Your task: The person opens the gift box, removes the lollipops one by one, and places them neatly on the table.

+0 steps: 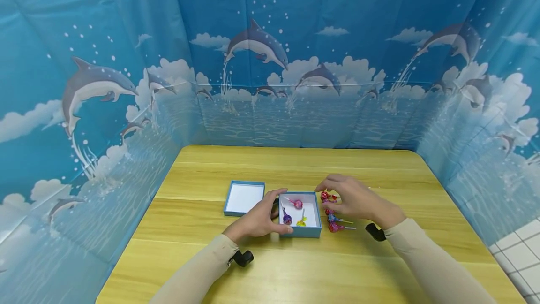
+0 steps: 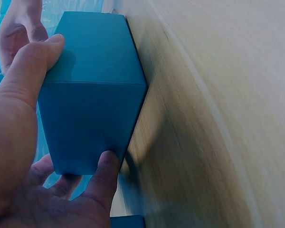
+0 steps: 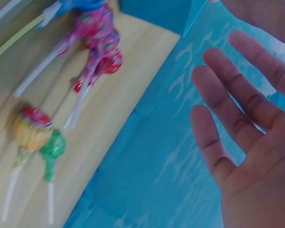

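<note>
My left hand [image 1: 262,217] grips a blue, white-lined box [image 1: 300,232] at its left end. In the left wrist view, its thumb lies along one blue side of the box [image 2: 90,128] and a fingertip presses the adjoining one. Inside sit a pink lollipop [image 1: 297,204], a purple lollipop [image 1: 287,219] and a yellow lollipop [image 1: 301,223]. My right hand [image 1: 354,196] hovers just right of the box, over several wrapped lollipops [image 1: 335,227]. In the right wrist view its fingers [image 3: 223,97] are spread and hold nothing; a green lollipop [image 3: 52,148] lies beside an orange-yellow one [image 3: 31,133].
Left of the box, a blue-edged lid [image 1: 244,197] lies with its white inside upward. All of this is on a yellow wood-grain table [image 1: 270,271]. A blue dolphin-print curtain [image 1: 270,121] hangs behind the table and along both sides. White floor tiles [image 1: 523,252] show at the right.
</note>
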A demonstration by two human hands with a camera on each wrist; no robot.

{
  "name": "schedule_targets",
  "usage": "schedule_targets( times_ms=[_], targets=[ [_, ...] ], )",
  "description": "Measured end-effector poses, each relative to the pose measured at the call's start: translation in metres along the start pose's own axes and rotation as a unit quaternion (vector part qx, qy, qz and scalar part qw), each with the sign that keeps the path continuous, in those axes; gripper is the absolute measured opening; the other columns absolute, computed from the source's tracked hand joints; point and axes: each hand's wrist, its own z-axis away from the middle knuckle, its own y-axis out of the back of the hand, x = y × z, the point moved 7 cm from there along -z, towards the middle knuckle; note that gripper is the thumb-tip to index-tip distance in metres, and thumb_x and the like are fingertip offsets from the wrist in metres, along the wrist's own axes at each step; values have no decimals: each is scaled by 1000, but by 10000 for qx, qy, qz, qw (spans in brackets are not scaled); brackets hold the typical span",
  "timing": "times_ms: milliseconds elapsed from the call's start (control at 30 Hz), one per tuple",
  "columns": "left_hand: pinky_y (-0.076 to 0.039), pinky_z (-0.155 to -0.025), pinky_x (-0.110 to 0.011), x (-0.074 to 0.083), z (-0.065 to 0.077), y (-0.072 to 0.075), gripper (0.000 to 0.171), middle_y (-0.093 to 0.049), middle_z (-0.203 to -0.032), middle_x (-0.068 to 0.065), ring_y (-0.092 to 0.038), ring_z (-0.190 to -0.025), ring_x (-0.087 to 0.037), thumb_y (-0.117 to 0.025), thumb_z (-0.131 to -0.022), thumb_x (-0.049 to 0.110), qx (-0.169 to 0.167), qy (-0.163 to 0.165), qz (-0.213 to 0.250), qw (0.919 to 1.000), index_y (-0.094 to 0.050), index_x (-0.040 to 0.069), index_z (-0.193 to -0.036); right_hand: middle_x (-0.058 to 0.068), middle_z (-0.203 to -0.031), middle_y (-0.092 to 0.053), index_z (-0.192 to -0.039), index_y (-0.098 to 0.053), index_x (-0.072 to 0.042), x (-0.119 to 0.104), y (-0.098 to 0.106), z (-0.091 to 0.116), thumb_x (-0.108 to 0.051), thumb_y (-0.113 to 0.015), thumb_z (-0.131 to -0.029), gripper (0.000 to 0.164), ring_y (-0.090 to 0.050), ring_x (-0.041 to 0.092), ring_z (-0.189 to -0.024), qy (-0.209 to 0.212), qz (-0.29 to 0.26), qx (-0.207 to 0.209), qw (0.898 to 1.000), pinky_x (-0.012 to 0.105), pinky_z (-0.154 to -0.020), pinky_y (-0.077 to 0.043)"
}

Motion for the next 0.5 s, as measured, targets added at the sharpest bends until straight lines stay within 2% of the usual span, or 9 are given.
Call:
schedule_targets(
  times_ms=[133,300,500],
  targets=[
    [-49,-136,-41,-1,0,0,117,-33,-187,-13,-54,-162,-27,-99,-98,35,-22,39,30,10000,-24,23,-186,2,-128,-82,-136,-82,-17,-11,-5,-8,-21,-90,-104,33,-72,9,-101,224,1,-159,9996,39,-89,-68],
    [-50,-136,-43,-2,-1,-1,116,-34,-187,-13,-56,-158,-25,-98,-98,39,-22,23,-96,9999,-24,23,-186,4,-127,-82,-134,-82,-19,-24,-13,-16,-25,-92,-104,33,-77,17,-99,603,-133,-363,9974,38,-88,-68],
    [-53,-133,-38,-2,-1,-1,116,-34,-186,-12,-58,-156,-24,-98,-99,38,-57,-24,7,10000,-24,23,-186,5,-127,-83,-136,-82,-14,-38,-23,-25,-24,-92,-105,35,-80,23,-104,897,-339,-664,9932,38,-90,-70]
  ],
)
